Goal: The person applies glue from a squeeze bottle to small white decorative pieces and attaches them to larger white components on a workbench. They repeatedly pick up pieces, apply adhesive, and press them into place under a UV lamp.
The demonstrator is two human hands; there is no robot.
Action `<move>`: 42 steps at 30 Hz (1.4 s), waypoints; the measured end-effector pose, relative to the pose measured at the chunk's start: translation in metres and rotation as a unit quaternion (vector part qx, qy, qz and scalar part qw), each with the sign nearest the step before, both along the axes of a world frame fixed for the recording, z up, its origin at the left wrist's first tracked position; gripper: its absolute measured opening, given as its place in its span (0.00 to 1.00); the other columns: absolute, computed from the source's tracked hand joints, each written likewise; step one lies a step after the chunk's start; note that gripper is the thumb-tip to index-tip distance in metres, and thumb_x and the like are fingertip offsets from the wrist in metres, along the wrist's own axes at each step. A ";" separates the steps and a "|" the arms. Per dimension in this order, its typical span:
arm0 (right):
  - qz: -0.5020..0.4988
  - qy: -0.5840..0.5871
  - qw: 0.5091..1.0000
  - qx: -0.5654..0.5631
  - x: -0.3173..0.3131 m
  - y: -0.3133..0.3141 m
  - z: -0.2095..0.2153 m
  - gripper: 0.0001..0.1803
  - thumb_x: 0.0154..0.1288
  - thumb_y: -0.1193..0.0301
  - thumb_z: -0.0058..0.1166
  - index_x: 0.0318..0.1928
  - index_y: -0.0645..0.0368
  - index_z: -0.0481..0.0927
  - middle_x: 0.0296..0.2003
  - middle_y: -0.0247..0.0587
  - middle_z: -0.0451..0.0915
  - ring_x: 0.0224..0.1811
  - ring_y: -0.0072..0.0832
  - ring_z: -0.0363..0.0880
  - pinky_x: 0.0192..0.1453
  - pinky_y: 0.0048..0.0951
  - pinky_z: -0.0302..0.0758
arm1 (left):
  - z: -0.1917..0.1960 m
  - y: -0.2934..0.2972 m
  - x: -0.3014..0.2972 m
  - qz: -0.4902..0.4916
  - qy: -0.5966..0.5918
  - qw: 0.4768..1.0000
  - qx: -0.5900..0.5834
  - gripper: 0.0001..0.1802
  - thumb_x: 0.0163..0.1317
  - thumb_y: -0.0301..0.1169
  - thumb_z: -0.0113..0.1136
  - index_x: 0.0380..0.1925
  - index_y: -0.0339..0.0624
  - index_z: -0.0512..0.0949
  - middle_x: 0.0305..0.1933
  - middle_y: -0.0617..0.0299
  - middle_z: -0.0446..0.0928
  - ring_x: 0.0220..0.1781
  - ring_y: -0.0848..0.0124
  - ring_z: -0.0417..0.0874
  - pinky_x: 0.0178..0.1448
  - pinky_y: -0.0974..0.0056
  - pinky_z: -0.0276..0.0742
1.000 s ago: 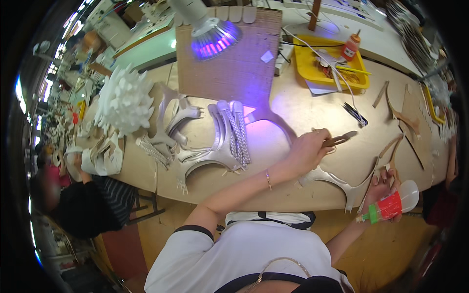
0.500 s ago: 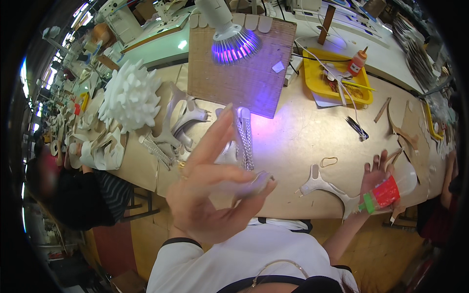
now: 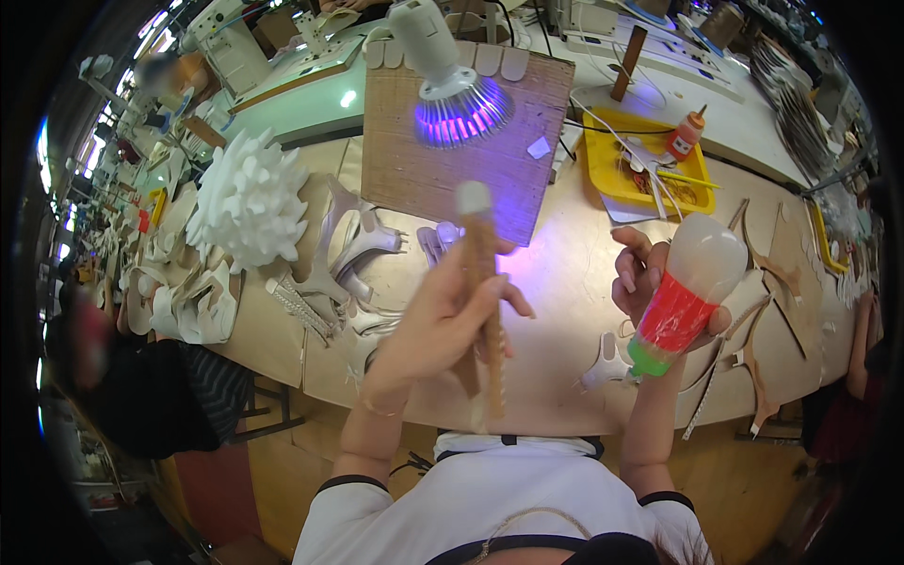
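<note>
My left hand (image 3: 435, 315), blurred by motion, is closed around a long tan strap (image 3: 482, 245) with a pale rounded tip. The strap stands roughly upright in the view, and its lower part shows a braided edge. To the right, my right hand (image 3: 642, 278) grips a squeeze bottle (image 3: 673, 315) with a clear body, red wrap and green cap. The bottle is tilted, its green nozzle pointing down and left. Below that nozzle lies a white Y-shaped shoe upper piece (image 3: 605, 365). Pale shoe upper pieces (image 3: 363, 237) lie beyond my left hand.
A lamp with a purple glow (image 3: 463, 113) hangs before a cardboard panel (image 3: 405, 151). A yellow tray (image 3: 603, 169) holds an orange bottle (image 3: 686, 135). White spiky foam (image 3: 250, 202) sits at left. Tan straps (image 3: 753, 348) lie at right; another person (image 3: 132, 377) sits at left.
My left hand has moved down, and the strap now shows upright in it. My right hand has lifted the squeeze bottle up and inward from the right. The lamp appears slightly lower in view.
</note>
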State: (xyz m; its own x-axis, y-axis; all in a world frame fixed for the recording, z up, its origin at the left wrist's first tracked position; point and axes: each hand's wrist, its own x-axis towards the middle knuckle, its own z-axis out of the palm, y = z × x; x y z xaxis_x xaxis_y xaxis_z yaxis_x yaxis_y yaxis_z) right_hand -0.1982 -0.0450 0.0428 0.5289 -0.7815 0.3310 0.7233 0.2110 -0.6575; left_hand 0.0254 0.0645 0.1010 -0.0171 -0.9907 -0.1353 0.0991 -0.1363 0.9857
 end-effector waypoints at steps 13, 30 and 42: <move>0.080 0.156 0.984 -0.026 0.052 -0.061 -0.009 0.42 0.40 0.49 0.66 0.48 0.69 0.68 0.39 0.56 0.73 0.28 0.35 0.78 0.34 0.35 0.84 | -0.096 -0.054 -0.016 0.052 -0.357 0.922 -0.139 0.18 0.63 0.23 0.50 0.54 0.34 0.69 0.36 0.53 0.80 0.32 0.63 0.84 0.36 0.60 0.78; 0.123 -0.014 0.991 0.048 0.094 -0.079 -0.050 0.38 0.45 0.50 0.63 0.47 0.67 0.65 0.34 0.48 0.68 0.30 0.37 0.72 0.42 0.46 0.82 | -0.118 -0.075 0.002 0.297 -0.381 0.830 -0.280 0.20 0.57 0.24 0.63 0.52 0.37 0.76 0.46 0.52 0.79 0.41 0.57 0.83 0.43 0.60 0.80; 0.041 0.083 0.994 0.055 0.098 -0.055 -0.029 0.40 0.45 0.45 0.61 0.46 0.67 0.66 0.34 0.47 0.70 0.30 0.37 0.74 0.40 0.41 0.82 | -0.120 -0.067 -0.003 0.274 -0.371 0.847 -0.264 0.23 0.56 0.19 0.59 0.54 0.35 0.74 0.36 0.50 0.80 0.32 0.58 0.83 0.35 0.59 0.79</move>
